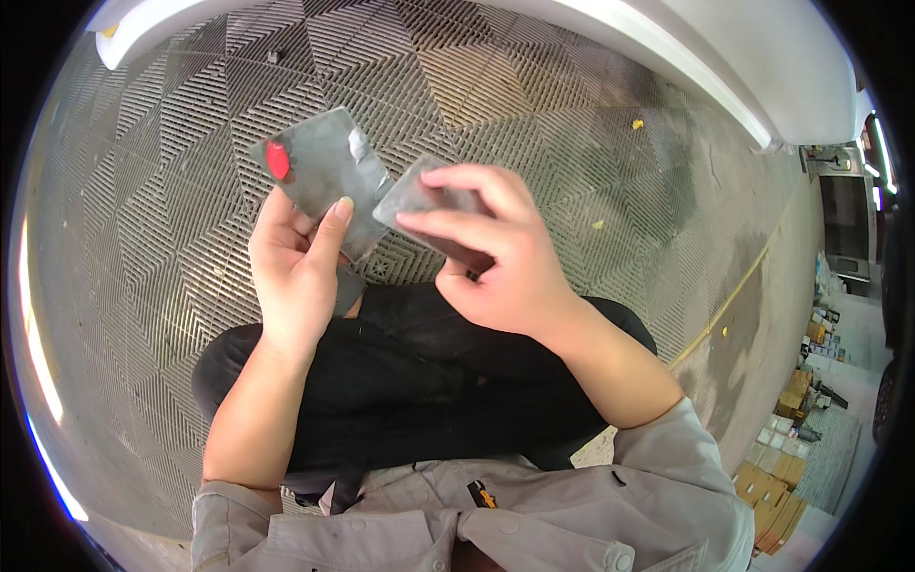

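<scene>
My left hand [297,262] grips a thin grey rectangular plate [329,172] by its near edge, thumb on top and fingers beneath. On the plate lie a blob of red paste [277,160] near the left corner and a streak of pale paste [357,143] toward the right edge. A flat grey spreader [410,195] is pinched in my right hand [505,253], with two fingers over its face and the thumb below. The spreader's left corner is close to the plate's right edge; whether they touch, I cannot tell.
Ribbed grey floor tiles [172,238] lie below. A white curved panel [705,57] spans the far right. My bent knees in black trousers [429,372] are under my hands. Cardboard boxes [767,496] and small items stand along the right side, beyond a yellow floor line [734,291].
</scene>
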Demonstrator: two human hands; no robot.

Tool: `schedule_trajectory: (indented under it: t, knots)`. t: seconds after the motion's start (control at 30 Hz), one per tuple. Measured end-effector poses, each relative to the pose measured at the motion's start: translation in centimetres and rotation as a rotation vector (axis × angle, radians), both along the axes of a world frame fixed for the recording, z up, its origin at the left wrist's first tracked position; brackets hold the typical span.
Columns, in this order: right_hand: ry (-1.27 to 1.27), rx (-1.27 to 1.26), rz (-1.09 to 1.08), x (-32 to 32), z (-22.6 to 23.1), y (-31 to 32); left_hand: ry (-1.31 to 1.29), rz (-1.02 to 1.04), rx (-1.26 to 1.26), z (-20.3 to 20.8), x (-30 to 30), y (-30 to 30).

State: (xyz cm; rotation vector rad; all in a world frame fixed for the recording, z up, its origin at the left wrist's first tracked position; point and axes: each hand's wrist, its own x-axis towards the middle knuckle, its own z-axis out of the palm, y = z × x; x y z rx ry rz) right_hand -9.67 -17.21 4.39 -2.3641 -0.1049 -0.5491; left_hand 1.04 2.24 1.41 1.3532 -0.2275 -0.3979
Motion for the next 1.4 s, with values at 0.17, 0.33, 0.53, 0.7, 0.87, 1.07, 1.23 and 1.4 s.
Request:
schedule_trajectory:
  t: [0.17,0.33,0.53,0.7,0.87,1.07,1.23,1.4]
  knots:
    - [0.208,0.430,0.041,0.0,-0.5,-0.7,0.198,-0.015,-0.181,0.4,-0.1,-0.1]
    - [-0.017,-0.046,-0.141,0.3,-0.3,-1.0,0.197,-0.032,-0.219,0.4,0.4,0.1]
    - [0.090,-0.108,0.005,0.1,0.0,0.1,-0.072,0.002,0.017,0.0,0.1,0.2]
    - [0.076,0.377,0.126,-0.1,-0.3,-0.4,0.108,-0.019,-0.066,0.5,0.1,0.2]
    - [-0.001,-0.083,-0.149,0.5,-0.5,-1.3,0.261,-0.020,-0.278,0.7,0.4,-0.1]
    - [-0.004,-0.111,-0.009,0.4,-0.3,0.4,0.005,0.022,-0.094,0.1,-0.4,-0.5]
    - [-0.050,0.219,-0.015,0.1,-0.5,0.4,0.066,-0.049,-0.088,0.3,-0.1,0.1]
    - [0.056,0.310,-0.033,0.5,-1.1,-0.4,0.220,0.022,-0.215,0.6,0.0,-0.3]
